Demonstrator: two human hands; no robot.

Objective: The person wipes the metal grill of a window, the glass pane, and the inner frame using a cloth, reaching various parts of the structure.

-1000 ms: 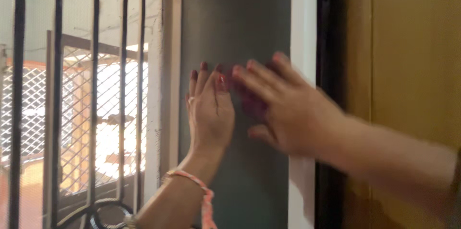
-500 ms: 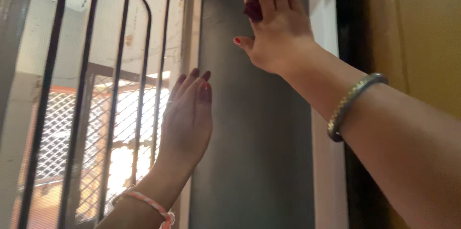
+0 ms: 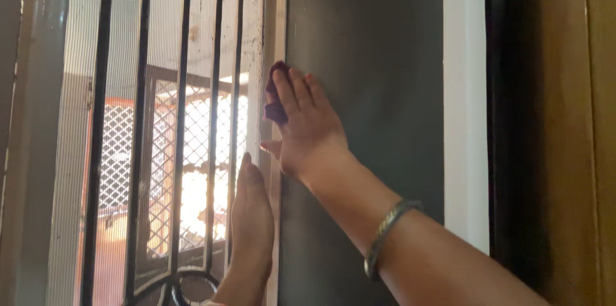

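We press our right hand point(image 3: 308, 126) flat against the dark panel point(image 3: 372, 88), fingers stretched upward and close together. Under those fingers sits a dark red cloth point(image 3: 276, 94), pinned between our fingertips and the panel rather than closed in a fist. The cloth shows only at the left side of the hand, just past the index finger, right at the panel's left edge where it meets the pale frame point(image 3: 273, 24). The rest of the cloth is hidden beneath our palm. Our thumb sticks out low to the left, touching nothing we can make out. A metal bangle point(image 3: 388, 232) rings the right forearm, well below the hand.

Our left hand point(image 3: 251, 222) stands upright lower down, fingers straight and together, holding nothing. It lies along the frame's edge, just left of the panel and below the right hand; its fingertips end just beneath the right thumb. Whether it presses the frame or the mesh we cannot tell.

To the left, a black metal grille point(image 3: 183, 88) with a curved top stands before a fine screen, and bright lattice work shows beyond. To the right of the panel runs a white strip point(image 3: 463, 120), then a dark gap and a brown wooden surface point(image 3: 577, 133).
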